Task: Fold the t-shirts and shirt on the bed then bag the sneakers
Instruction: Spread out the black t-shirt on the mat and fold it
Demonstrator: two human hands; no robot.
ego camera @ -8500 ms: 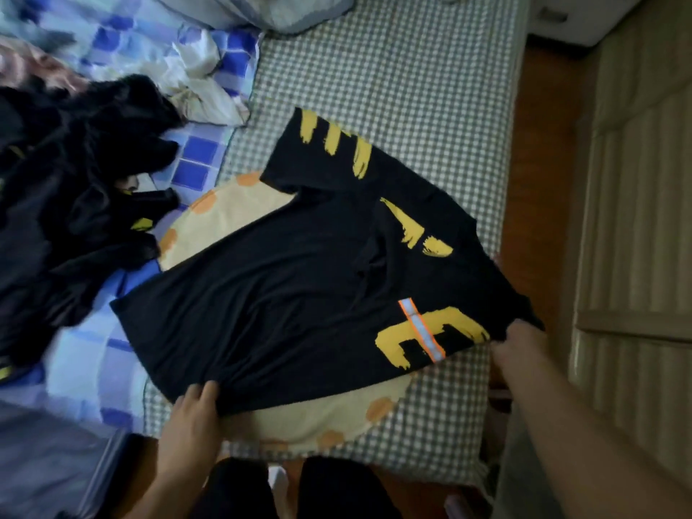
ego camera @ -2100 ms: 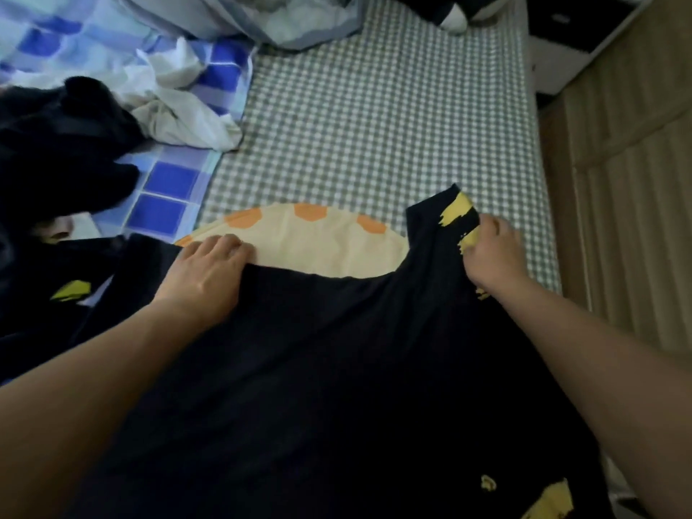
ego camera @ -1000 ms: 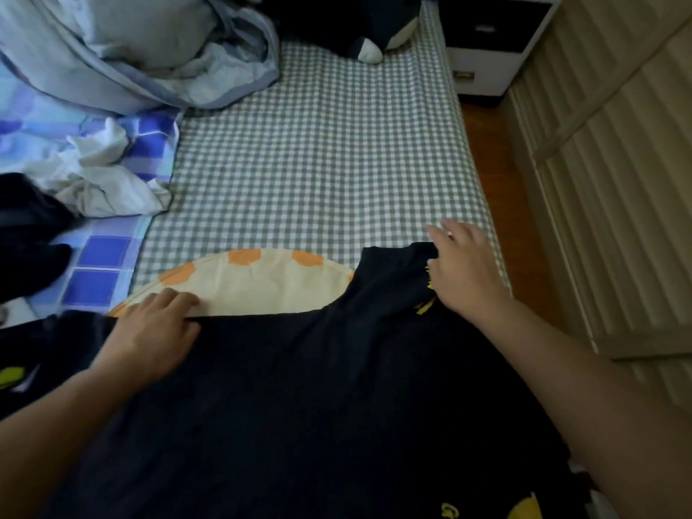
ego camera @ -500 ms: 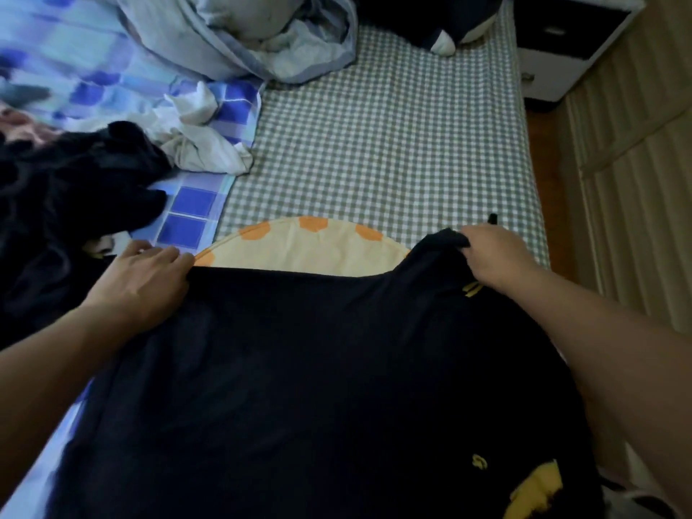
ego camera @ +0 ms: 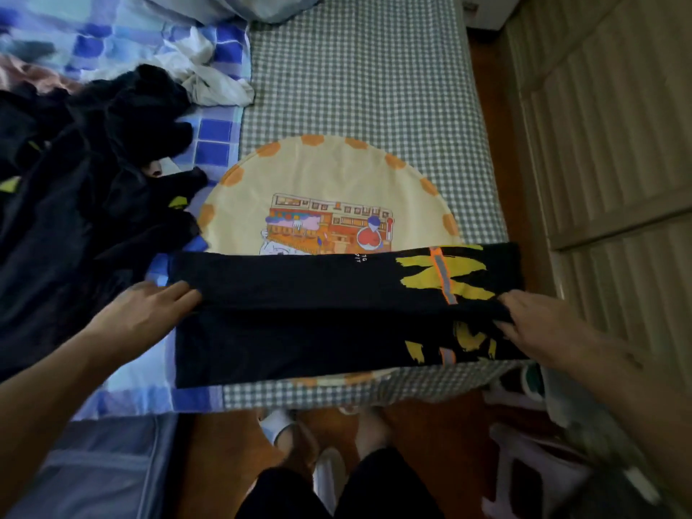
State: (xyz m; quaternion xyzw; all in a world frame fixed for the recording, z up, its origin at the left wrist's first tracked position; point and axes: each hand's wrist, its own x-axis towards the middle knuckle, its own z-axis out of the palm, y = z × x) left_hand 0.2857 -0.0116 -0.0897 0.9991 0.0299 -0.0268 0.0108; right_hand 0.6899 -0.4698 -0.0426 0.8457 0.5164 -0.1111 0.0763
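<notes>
While the black tee (ego camera: 299, 312) lies as a long band across the bed's (ego camera: 374, 88) near edge, over a round yellow cushion (ego camera: 318, 174), both hands work its ends. The left hand (ego camera: 146, 312) presses flat, fingers straight, on the left end; the right hand (ego camera: 539, 324) pinches the printed end. It looks mid-fold; next, I'd say, bring one end over the other, edges matched. More dark clothes (ego camera: 75, 174) wait at the left side.

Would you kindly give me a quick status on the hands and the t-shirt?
Left hand flat on the black t-shirt's left end. Right hand pinching the right end. T-shirt folded into a long strip across the round cushion. Unfolded dark clothes piled left.
</notes>
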